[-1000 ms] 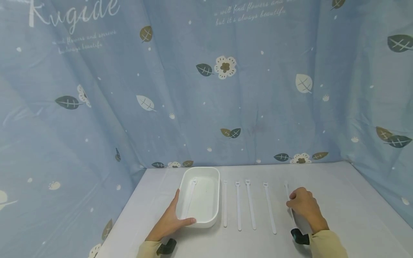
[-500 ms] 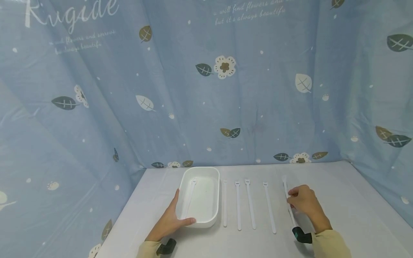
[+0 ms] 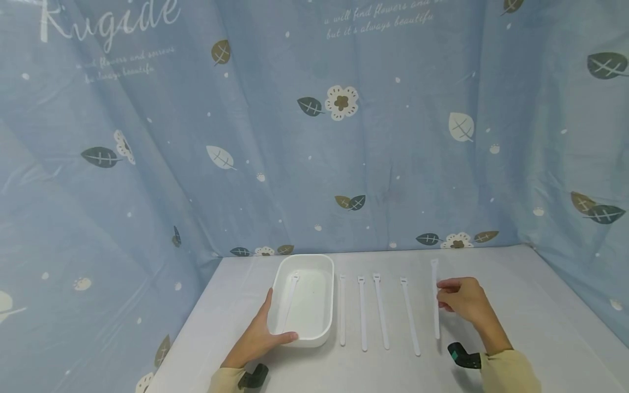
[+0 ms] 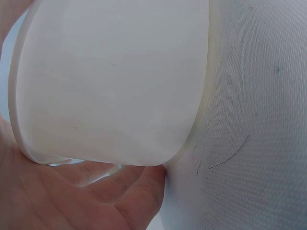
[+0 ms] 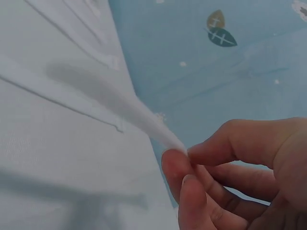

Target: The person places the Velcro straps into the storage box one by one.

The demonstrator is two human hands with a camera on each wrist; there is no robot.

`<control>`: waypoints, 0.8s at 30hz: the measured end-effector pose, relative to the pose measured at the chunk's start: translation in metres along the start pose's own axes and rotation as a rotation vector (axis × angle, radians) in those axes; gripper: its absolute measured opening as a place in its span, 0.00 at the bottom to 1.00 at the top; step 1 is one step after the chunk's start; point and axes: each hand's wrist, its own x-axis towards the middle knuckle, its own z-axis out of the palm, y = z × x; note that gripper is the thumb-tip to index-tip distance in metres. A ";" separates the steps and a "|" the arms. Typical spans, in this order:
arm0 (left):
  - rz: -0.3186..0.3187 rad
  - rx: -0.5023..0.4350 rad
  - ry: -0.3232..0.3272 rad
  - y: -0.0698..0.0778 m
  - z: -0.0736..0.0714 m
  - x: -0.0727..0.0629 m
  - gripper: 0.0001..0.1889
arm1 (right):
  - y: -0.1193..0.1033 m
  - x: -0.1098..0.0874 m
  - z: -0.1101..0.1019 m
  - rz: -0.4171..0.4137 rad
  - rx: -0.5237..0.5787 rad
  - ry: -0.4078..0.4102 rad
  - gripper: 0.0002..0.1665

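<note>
Here the right hand (image 3: 466, 299) pinches a forward-pointing strap (image 3: 435, 319), and well to its left the left hand (image 3: 259, 337) holds a tub (image 3: 314, 308).

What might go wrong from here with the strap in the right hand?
The right hand pinches the lifted white strap by the fingertips alone, so it might swivel or slip.
If it is carried left toward the white bin, its near end could brush the four straps lying on the table between.
</note>
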 end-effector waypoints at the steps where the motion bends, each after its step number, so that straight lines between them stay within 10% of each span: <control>1: 0.002 -0.002 -0.001 0.000 0.000 0.000 0.71 | -0.001 -0.001 0.000 0.004 0.009 -0.001 0.21; 24: 0.018 -0.010 0.002 0.001 0.001 -0.001 0.71 | -0.008 0.002 0.010 0.030 0.198 -0.010 0.27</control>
